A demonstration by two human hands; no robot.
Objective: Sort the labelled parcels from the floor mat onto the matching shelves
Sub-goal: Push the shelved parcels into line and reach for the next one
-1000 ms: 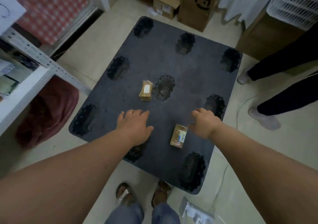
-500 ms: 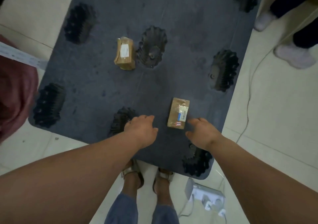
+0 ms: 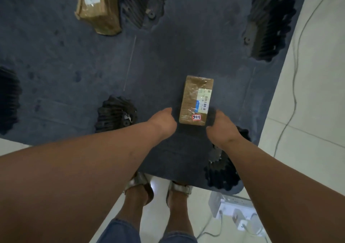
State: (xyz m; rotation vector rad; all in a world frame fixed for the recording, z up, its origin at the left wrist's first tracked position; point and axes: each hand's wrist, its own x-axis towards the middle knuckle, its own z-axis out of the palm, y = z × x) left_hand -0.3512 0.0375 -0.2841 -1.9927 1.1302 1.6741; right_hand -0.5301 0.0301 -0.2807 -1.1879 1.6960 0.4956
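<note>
Mat (image 3: 168, 59) parcel (image 3: 196, 101) seemingly untouched between hands.

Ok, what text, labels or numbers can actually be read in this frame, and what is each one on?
"3-1-1", handwritten on a red-edged sticker on the near parcel.
Printed shipping label with barcode on the same parcel: too small to read.
White label on the far parcel: blurred, unreadable.

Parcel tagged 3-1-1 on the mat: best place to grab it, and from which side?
Take the 3-1-1 parcel across its two long side faces near the near end, coming from above. It lies flat on the mat, long axis pointing away from the person, so the narrow width fits between the fingers. The left hand and right hand already flank that end; neither visibly grips it.
</note>
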